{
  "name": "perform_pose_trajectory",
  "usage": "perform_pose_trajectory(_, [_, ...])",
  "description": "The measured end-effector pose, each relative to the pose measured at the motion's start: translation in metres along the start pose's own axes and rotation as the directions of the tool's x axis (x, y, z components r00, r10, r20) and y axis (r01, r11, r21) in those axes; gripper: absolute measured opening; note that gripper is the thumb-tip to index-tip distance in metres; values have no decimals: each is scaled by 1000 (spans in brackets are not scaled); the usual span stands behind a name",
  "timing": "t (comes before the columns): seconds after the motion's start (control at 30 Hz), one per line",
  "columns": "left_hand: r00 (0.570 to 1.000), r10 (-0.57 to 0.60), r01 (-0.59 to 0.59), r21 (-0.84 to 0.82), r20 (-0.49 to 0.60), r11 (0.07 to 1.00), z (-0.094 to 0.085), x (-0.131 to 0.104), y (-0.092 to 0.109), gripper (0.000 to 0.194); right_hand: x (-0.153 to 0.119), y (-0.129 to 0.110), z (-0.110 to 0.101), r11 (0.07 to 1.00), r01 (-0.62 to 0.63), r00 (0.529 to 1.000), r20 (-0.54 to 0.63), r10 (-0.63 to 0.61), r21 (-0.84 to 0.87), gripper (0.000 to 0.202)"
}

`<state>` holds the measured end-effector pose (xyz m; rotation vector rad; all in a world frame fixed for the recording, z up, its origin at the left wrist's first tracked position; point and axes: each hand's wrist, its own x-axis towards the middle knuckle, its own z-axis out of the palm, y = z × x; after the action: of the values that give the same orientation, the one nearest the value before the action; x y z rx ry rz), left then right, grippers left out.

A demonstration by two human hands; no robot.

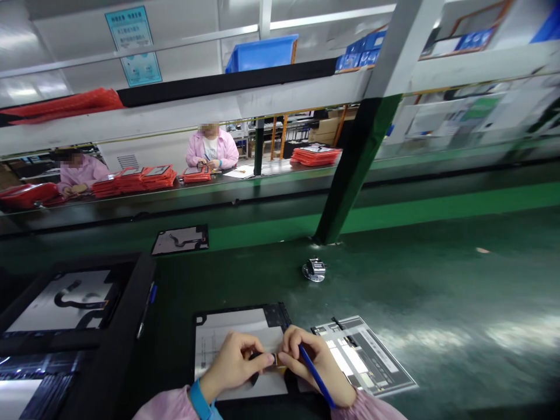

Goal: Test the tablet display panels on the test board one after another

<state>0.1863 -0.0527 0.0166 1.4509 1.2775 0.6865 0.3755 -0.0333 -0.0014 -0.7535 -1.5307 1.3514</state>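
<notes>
A flat display panel [219, 329] with a silver-grey back and black edges lies on the bench before me. Over it, my left hand [236, 360] pinches the end of a black flex cable [255, 378] between thumb and fingers. My right hand [312, 359] is closed around a blue pen-like stick [317, 379], which slants down along the palm. Its thumb and fingertips meet close to the cable end; whether they touch it I cannot tell. Partly behind the right hand, a printed sheet [385, 364] showing a device layout lies on the bench.
A silver tally counter [315, 269] stands beyond the panel. Another panel [181, 240] lies farther left. Black foam trays [131, 291] at left hold a panel with a cable. A green post [350, 175] rises from the bench. Two people in pink work opposite, beside red-wrapped stacks [315, 156].
</notes>
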Motion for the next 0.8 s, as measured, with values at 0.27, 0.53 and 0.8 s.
perform_pose_trajectory(0.27, [1000,8,-7,-37,15,999,3,-2,-2,43,0,6,0,994,98,995,4,-98,-55,35])
perform_pose_trajectory(0.53, [995,80,-77,68,-54,995,5,-3,0,42,0,6,7,976,164,986,-2,-166,-145,27])
perform_pose_trajectory(0.8, [924,281,-27,689,-260,725,-22,-81,-44,78,-26,12,-65,948,67,788,-567,-242,-311,49])
